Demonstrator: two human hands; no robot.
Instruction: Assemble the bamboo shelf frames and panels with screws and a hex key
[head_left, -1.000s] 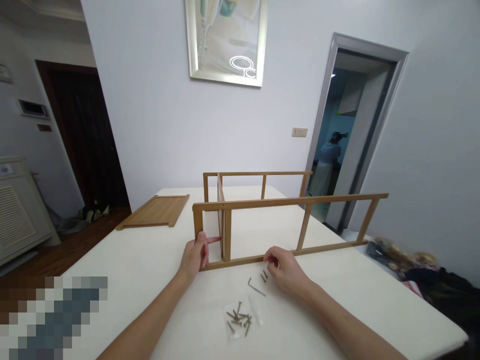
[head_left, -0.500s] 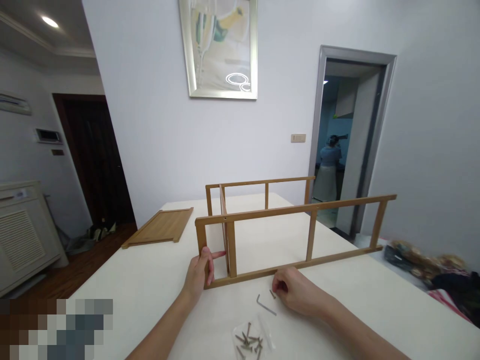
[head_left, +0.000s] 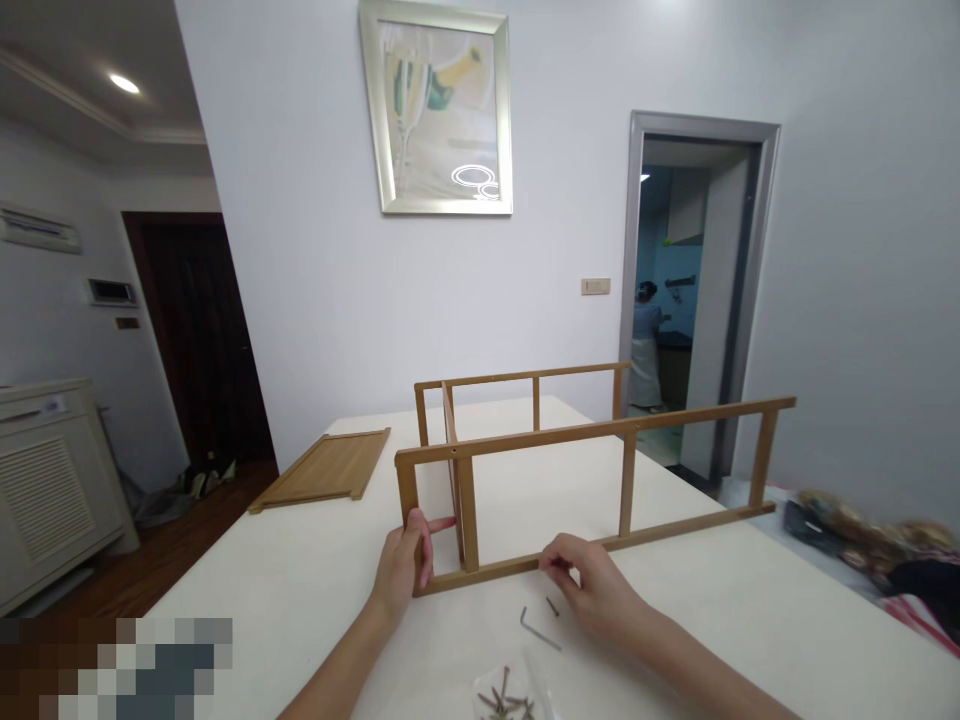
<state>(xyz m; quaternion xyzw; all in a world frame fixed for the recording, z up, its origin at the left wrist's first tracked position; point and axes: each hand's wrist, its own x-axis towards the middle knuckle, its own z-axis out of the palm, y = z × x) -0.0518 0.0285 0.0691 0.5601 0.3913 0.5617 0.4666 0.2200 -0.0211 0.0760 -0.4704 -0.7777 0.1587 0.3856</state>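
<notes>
A wooden shelf frame [head_left: 540, 435] lies on its side on the white table, its two ladder-like sides joined by a panel near the left end. My left hand [head_left: 405, 562] is closed around the near side's left end post, the index finger reaching toward the panel. Fingers pinched, my right hand [head_left: 589, 580] is beside the near lower rail; whatever they hold is hidden. Just left of that hand lie a loose screw [head_left: 553, 607] and an L-shaped hex key [head_left: 540, 630]. A clear plastic bag [head_left: 544, 690] with several screws [head_left: 507, 697] is at the bottom edge.
On the far left of the table [head_left: 315, 570] lies a slatted wooden panel [head_left: 326, 468]. Piled items [head_left: 862, 540] are beyond the table's right edge. A person [head_left: 646, 345] stands with their back turned in the room through the doorway.
My right hand has lifted slightly from the table, leaving the loose screw beside it. My left hand keeps its hold on the frame. The view has tilted up a little.
</notes>
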